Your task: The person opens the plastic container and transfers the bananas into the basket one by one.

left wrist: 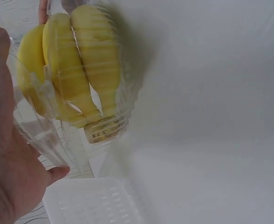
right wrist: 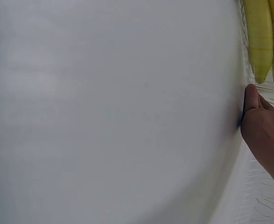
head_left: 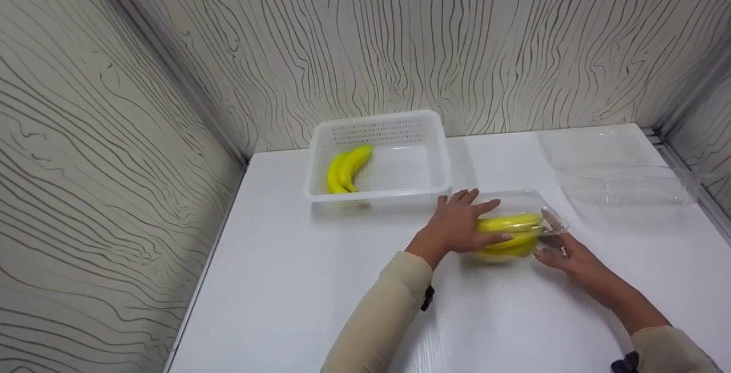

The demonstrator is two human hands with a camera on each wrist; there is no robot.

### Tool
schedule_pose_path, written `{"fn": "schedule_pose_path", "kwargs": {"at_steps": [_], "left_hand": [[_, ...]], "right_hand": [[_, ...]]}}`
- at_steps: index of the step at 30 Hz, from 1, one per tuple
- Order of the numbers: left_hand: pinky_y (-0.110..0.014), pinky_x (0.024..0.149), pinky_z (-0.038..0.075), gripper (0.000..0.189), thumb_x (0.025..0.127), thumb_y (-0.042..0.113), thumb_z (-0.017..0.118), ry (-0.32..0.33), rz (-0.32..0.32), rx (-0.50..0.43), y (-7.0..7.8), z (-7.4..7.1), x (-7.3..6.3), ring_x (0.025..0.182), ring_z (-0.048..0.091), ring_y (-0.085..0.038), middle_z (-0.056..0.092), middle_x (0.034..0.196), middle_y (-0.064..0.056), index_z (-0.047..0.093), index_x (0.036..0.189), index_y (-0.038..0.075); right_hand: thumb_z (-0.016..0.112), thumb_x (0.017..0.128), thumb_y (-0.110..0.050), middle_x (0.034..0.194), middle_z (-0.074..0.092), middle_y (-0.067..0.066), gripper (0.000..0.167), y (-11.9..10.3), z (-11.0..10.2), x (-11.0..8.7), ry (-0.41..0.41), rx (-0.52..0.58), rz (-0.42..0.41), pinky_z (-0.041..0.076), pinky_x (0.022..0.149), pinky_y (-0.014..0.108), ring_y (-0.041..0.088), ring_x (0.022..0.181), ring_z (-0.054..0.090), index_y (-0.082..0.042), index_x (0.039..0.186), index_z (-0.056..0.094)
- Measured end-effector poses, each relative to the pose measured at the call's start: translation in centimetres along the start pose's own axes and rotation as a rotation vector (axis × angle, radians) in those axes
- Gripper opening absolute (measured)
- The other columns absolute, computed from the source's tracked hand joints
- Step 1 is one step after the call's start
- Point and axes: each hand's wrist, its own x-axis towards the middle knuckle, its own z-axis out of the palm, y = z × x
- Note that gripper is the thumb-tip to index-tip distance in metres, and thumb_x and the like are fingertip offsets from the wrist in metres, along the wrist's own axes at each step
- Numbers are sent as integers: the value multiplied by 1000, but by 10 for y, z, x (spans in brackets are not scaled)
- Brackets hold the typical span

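Observation:
A clear plastic clamshell box [head_left: 517, 199] with a bunch of yellow bananas [head_left: 508, 243] inside lies on the white table, right of centre. My left hand [head_left: 460, 225] is spread over its left side, fingers apart and mostly straight, touching the clear plastic. In the left wrist view the stem end of the bananas [left wrist: 64, 70] shows through the ribbed plastic beside that hand [left wrist: 10, 154]. At the box's right end, my right hand [head_left: 577, 259] grips the plastic between thumb and fingers. The right wrist view catches this hand [right wrist: 267, 130] below the banana tips.
Behind and left of the box stands a white perforated basket [head_left: 377, 195] with more bananas [head_left: 348, 170] at its left side. Another clear plastic container [head_left: 628, 184], spread out, lies at the back right. Patterned wall panels [head_left: 388, 47] border the table at the back and sides.

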Motion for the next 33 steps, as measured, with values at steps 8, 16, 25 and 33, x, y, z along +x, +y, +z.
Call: {"fn": "schedule_pose_path", "kwargs": {"at_steps": [8, 16, 25, 33], "left_hand": [[-58, 134, 23, 77, 93, 88, 39, -27, -17, -46, -1, -3, 3, 166, 30, -20, 35, 176, 6, 32, 162, 55], [-58, 134, 25, 78, 92, 88, 40, -28, -20, -63, -3, -4, 2, 165, 31, -19, 35, 176, 6, 33, 162, 55], [-57, 135, 23, 80, 90, 90, 43, -35, -34, -59, -1, -2, 2, 166, 28, -18, 32, 177, 8, 32, 162, 57], [-57, 135, 21, 81, 89, 91, 45, -55, -36, -77, -2, -6, 1, 166, 27, -18, 31, 178, 7, 31, 162, 58]], "right_hand": [[62, 107, -40, 174, 19, 34, 99, -1, -1, 0, -17, 7, 9, 15, 118, 87, 60, 161, 13, -31, 172, -11], [62, 107, -40, 175, 18, 33, 99, 0, 1, 0, -20, 13, 9, 14, 117, 88, 60, 161, 12, -32, 172, -13], [62, 107, -42, 174, 22, 33, 99, 1, 1, 0, -13, 0, 15, 14, 116, 88, 58, 161, 14, -28, 172, -11], [62, 106, -44, 173, 21, 34, 97, 0, 1, 0, -28, 11, 52, 13, 119, 86, 60, 161, 11, -12, 173, -1]]}}
